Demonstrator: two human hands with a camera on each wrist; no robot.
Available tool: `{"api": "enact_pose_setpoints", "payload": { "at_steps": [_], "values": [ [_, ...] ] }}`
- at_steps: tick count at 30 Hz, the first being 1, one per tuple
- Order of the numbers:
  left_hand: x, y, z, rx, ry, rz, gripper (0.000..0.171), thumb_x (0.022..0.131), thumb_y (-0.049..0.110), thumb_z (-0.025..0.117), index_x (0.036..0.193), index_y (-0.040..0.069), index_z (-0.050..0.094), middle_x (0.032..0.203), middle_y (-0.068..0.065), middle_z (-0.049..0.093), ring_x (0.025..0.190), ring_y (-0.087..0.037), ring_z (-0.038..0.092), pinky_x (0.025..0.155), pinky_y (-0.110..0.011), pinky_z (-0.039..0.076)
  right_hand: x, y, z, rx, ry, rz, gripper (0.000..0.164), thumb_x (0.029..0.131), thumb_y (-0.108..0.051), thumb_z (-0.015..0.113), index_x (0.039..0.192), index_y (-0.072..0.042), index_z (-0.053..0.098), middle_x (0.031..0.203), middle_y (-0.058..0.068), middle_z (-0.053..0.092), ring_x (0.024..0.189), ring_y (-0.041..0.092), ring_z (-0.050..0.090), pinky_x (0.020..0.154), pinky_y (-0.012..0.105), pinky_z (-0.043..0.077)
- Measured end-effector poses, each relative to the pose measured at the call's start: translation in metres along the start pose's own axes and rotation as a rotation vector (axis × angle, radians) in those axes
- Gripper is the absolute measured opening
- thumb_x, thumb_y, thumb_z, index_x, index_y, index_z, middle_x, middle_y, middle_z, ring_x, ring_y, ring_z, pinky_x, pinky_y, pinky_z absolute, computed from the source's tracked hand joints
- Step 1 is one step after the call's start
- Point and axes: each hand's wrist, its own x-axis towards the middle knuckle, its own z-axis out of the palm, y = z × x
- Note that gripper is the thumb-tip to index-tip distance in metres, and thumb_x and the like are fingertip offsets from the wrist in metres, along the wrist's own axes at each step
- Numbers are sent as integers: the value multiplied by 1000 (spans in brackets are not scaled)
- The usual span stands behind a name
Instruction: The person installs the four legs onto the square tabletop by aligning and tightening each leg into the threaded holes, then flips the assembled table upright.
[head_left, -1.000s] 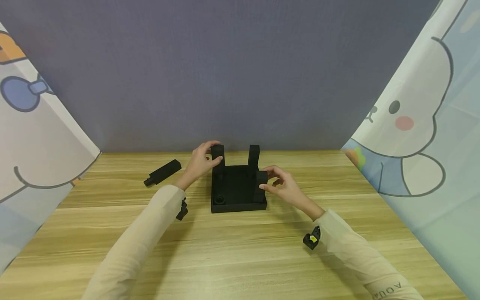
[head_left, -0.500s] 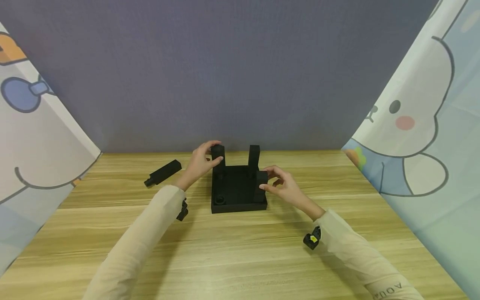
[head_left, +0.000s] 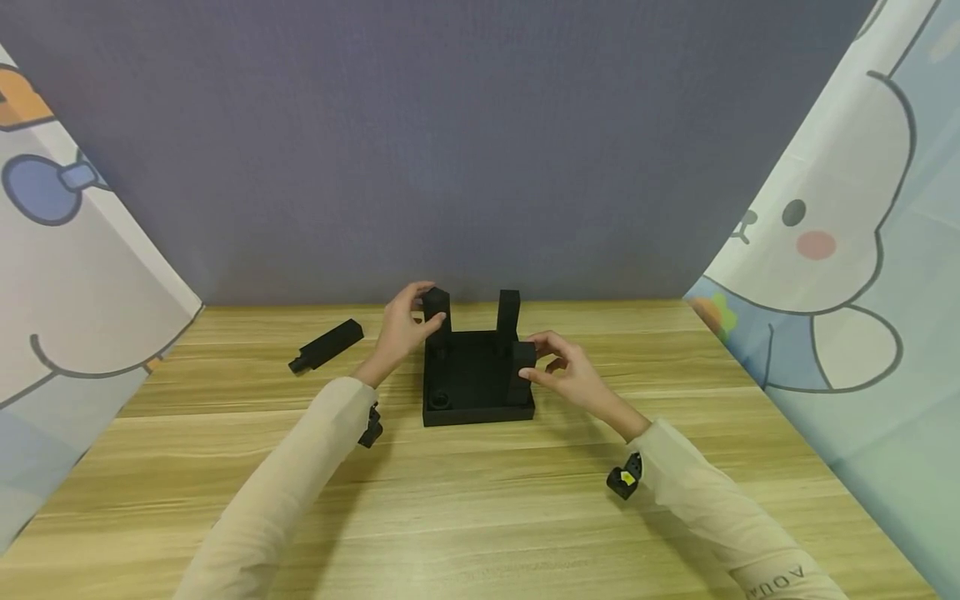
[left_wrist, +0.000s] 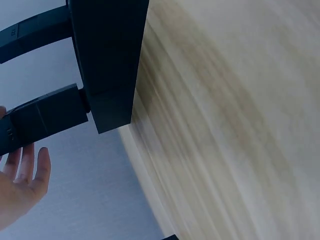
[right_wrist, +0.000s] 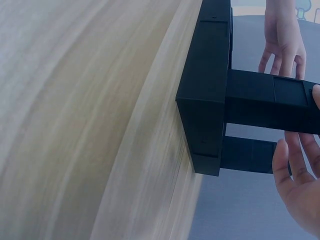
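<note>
A square black base (head_left: 478, 415) lies on the table with three black posts upright on it. My left hand (head_left: 400, 331) grips the top of the back left post (head_left: 439, 303), thumb on the near side. A narrow neck shows between this post (left_wrist: 52, 115) and the base (left_wrist: 112, 55) in the left wrist view. At the front right corner, my right hand (head_left: 573, 379) holds another post (head_left: 522, 357) between thumb and fingers; in the right wrist view that post (right_wrist: 265, 97) meets the base. The back right post (head_left: 508, 310) stands untouched. A round socket (head_left: 440, 401) shows at the front left corner.
One loose black post (head_left: 330, 345) with a narrower end lies left of the base on the wooden table (head_left: 480, 508). A grey panel (head_left: 465, 150) rises behind, and cartoon-printed sheets (head_left: 840, 250) flank both sides.
The back left post has turned slightly in my left hand, and the left wrist and forearm have shifted a little to the right. My right hand has stayed in place.
</note>
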Motion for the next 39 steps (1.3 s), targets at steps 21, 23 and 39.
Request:
{"api": "enact_pose_setpoints", "payload": {
  "at_steps": [21,23,39],
  "values": [
    [15,7,-18,43,-282,-87,49,87,9,61,133,15,45,125,-17,47,110,-32,54,76,-41,54,1,-2,-1,0,-1,-3,38,79,-1,68,114,5,54,101,21,57,92,35,56,69,37,51],
    [15,6,-17,27,-276,-85,50,87,10,61,133,14,44,126,-16,47,110,-32,54,77,-41,54,1,-2,-1,0,-1,-5,38,80,-1,68,114,5,54,101,21,57,92,35,56,69,37,51],
    [9,6,-7,-16,-146,-65,48,85,14,66,128,7,48,117,-17,55,103,-32,58,76,-44,53,2,-2,0,-6,4,11,38,79,-1,68,114,5,54,101,20,58,91,28,55,69,38,51]
  ]
}}
